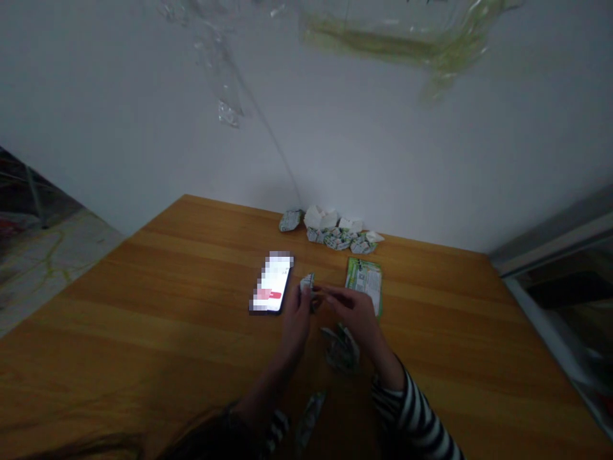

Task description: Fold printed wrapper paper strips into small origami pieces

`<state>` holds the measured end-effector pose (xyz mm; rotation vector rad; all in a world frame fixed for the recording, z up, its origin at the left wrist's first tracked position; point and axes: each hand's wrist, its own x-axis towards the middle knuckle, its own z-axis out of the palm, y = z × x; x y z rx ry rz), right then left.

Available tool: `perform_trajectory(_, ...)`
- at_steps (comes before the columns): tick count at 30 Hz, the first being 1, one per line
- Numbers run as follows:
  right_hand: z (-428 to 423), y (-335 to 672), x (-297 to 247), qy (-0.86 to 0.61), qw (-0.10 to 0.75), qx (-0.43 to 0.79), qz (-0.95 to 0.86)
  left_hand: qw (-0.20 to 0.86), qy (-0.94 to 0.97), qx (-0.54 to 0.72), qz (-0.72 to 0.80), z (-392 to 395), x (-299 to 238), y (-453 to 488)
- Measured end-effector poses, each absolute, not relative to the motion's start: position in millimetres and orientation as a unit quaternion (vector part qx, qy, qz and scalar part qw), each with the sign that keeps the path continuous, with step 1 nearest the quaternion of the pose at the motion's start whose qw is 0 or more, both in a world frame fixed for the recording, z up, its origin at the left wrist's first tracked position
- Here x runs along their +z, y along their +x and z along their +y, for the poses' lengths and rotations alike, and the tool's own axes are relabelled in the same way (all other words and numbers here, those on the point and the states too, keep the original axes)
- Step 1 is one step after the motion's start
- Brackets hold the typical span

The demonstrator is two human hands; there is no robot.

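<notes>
My left hand is closed on a small folded piece of printed paper, its tip poking up above the thumb. From the right, my right hand reaches in with fingers pinched at the paper's near side; the fingertips partly hide it. Below my right hand lies a folded printed paper piece, dim in the shadow. Another narrow paper strip rests closer to my body. Just beyond my right wrist is a flat green-and-white printed sheet or packet.
A phone with a lit screen lies left of my hands. Along the wall stands a row of folded and crumpled paper pieces, with a separate one at its left. The wooden table meets a white wall bearing peeling tape.
</notes>
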<state>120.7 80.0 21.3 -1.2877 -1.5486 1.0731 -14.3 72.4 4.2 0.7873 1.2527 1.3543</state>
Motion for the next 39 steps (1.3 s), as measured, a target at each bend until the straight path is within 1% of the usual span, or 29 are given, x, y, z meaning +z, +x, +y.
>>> perform_trajectory(1,74,127,23,-0.542,0.404,0.373,-0.636,0.539,0.312,0.576,0.530,74,3,-17)
perform_trajectory(2,67,133,25,-0.555,0.370,0.332,-0.667,0.537,0.294,0.584,0.533,75,3,-19)
perform_trajectory(5,44,143,29,-0.527,0.197,0.283,-0.777,0.535,0.271,0.597,0.533,79,2,-25)
perform_trajectory(7,32,144,29,-0.532,0.126,0.258,-0.796,0.534,0.277,0.596,0.532,80,3,-28)
perform_trajectory(10,24,141,28,-0.565,0.090,0.211,-0.792,0.531,0.283,0.595,0.533,79,4,-27)
perform_trajectory(18,36,135,17,-0.565,0.057,0.157,-0.808,0.554,0.280,0.587,0.520,74,6,-21)
perform_trajectory(23,39,133,16,-0.579,0.082,0.115,-0.803,0.555,0.280,0.579,0.527,74,6,-23)
perform_trajectory(25,42,132,17,-0.584,0.119,0.112,-0.795,0.556,0.278,0.579,0.528,74,6,-22)
perform_trajectory(26,44,131,17,-0.589,0.153,0.117,-0.785,0.559,0.277,0.578,0.526,74,6,-22)
perform_trajectory(28,50,129,19,-0.601,0.250,0.145,-0.745,0.566,0.276,0.578,0.518,73,7,-20)
perform_trajectory(30,58,125,22,-0.611,0.352,0.203,-0.679,0.573,0.283,0.576,0.509,70,9,-18)
perform_trajectory(32,64,119,25,-0.609,0.421,0.278,-0.612,0.570,0.293,0.571,0.513,68,12,-15)
perform_trajectory(35,70,109,27,-0.598,0.461,0.350,-0.555,0.563,0.298,0.567,0.522,65,17,-12)
perform_trajectory(39,70,103,24,-0.609,0.474,0.359,-0.526,0.572,0.289,0.569,0.515,65,19,-9)
